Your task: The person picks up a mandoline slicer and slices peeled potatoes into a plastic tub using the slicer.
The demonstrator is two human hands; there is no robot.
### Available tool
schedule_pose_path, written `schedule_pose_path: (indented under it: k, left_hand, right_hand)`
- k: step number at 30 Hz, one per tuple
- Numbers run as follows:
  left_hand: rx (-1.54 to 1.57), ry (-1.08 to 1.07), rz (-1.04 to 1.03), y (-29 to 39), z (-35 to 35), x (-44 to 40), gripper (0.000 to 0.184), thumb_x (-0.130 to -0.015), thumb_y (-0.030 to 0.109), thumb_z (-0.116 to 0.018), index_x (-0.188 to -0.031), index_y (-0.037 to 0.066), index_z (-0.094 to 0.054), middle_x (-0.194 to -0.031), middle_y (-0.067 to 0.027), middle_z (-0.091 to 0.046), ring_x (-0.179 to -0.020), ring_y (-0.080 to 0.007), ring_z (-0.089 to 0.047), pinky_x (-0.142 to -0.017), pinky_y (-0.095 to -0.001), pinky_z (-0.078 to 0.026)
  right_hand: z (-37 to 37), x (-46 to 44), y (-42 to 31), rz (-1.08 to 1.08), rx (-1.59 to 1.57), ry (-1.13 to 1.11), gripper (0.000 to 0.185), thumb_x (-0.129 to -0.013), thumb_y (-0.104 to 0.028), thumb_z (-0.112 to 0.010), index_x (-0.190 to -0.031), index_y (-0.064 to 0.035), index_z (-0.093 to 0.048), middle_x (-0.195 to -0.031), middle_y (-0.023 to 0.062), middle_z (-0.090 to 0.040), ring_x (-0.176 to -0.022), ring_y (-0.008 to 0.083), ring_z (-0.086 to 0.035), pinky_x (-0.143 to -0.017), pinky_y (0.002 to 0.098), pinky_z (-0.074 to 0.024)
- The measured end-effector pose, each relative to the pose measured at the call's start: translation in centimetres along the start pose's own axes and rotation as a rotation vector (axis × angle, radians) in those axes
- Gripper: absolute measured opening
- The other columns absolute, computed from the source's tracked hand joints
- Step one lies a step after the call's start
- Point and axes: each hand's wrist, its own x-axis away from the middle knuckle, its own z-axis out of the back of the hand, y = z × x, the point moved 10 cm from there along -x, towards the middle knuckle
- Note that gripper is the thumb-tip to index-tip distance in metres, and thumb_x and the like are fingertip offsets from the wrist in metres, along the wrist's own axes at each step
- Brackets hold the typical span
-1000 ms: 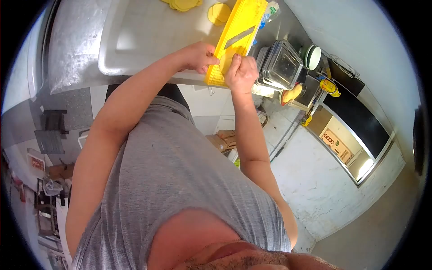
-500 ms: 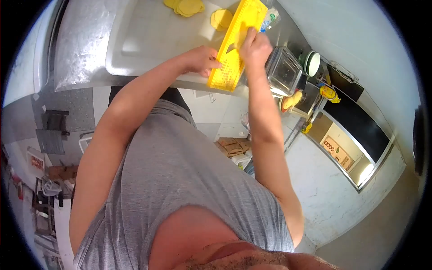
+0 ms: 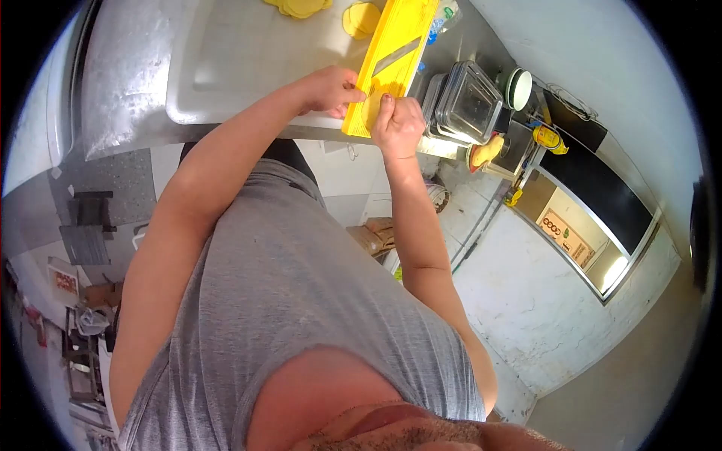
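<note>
A yellow mandoline slicer (image 3: 382,79) slants over the tray, its diagonal metal blade (image 3: 396,56) bare in the upper half. My left hand (image 3: 329,90) is closed on the slicer's left edge near the lower end. On the slicer's lower part rests my right hand (image 3: 398,126), fingers curled and thumb pointing up; whatever is under the palm is hidden. Thin round yellow slices lie in the white tray (image 3: 248,98), one pile (image 3: 301,6) at the top edge of the view and a smaller pile (image 3: 362,19) just left of the slicer.
Right of the slicer, stacked clear containers (image 3: 468,104) stand on the metal counter. Beside them are a white round dish (image 3: 519,89) and a yellowish elongated item (image 3: 489,150). A plastic bag (image 3: 445,21) lies behind the slicer.
My right hand has slid down the slicer toward me, from over the blade to the lower end, uncovering the blade. My left hand keeps its hold on the edge.
</note>
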Motion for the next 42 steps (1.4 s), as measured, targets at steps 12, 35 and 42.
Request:
schedule_pose_path:
  k: [12, 35, 42]
  left_hand:
    - [-0.004, -0.002, 0.039, 0.1, 0.0, 0.4, 0.030, -0.096, 0.023, -0.062, -0.116, 0.001, -0.061, -0.101, -0.0086, -0.066, -0.084, -0.0161, -0.065, -0.075, -0.0312, -0.055]
    - [0.036, 0.020, -0.001, -0.3, 0.3, -0.5, 0.031, -0.091, 0.023, -0.067, -0.109, -0.001, -0.063, -0.092, -0.0081, -0.066, -0.066, -0.0128, -0.061, -0.060, -0.0258, -0.052]
    - [0.005, -0.027, 0.008, -0.2, -0.1, -0.2, 0.030, -0.095, 0.025, -0.064, -0.115, 0.003, -0.061, -0.095, -0.0058, -0.065, -0.077, -0.0138, -0.064, -0.071, -0.0278, -0.055]
  right_hand:
    - [-2.5, -7.6, 2.8, 0.111, 0.190, 0.036, 0.030, -0.091, -0.014, -0.060, -0.063, -0.0043, -0.058, -0.061, 0.0153, -0.056, -0.055, 0.0357, -0.055, -0.052, 0.0452, -0.0447]
    - [1.2, -1.4, 1.2, -0.057, -0.029, 0.049, 0.019, -0.089, -0.012, -0.064, -0.072, -0.0036, -0.062, -0.075, 0.0147, -0.063, -0.072, 0.0353, -0.060, -0.066, 0.0440, -0.0498]
    - [0.0, 0.3, 0.0, -0.026, 0.078, -0.018, 0.019, -0.087, -0.010, -0.068, -0.071, -0.0024, -0.060, -0.073, 0.0135, -0.061, -0.067, 0.0336, -0.058, -0.062, 0.0419, -0.0490]
